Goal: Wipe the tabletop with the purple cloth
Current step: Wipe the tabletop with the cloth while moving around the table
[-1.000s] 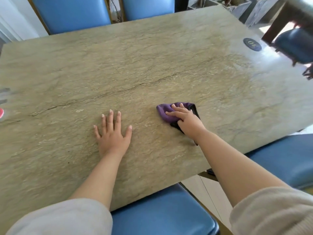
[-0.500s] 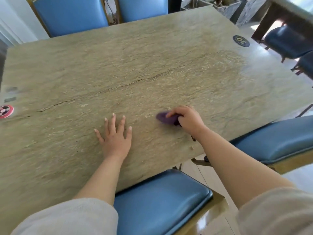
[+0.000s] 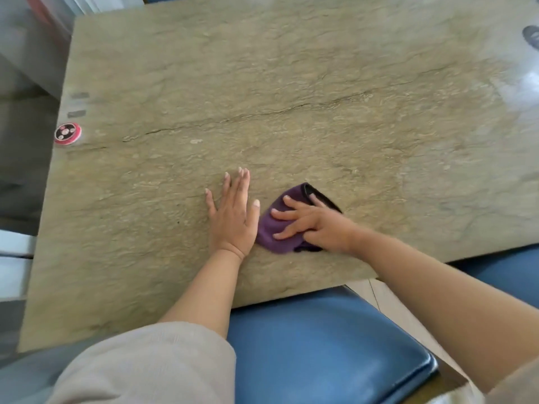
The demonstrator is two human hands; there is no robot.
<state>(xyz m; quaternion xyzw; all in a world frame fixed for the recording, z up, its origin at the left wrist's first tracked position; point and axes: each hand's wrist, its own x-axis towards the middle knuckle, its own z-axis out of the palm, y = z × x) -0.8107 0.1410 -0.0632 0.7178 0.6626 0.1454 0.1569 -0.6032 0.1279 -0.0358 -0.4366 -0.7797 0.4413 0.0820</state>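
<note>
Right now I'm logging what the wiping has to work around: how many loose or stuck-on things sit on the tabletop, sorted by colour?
Purple: 1, the purple cloth under the right hand
Red and black: 1, the round disc near the left edge
Grey: 2, the small grey strips above the disc
Dark: 1, the round mark at the far right, partly cut off
Total: 5

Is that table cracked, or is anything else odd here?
A dark jagged line runs across the tabletop; crack or stone veining, I cannot tell. Two grey patches sit near its left edge above a red round disc. Nothing looks spilled.
</note>
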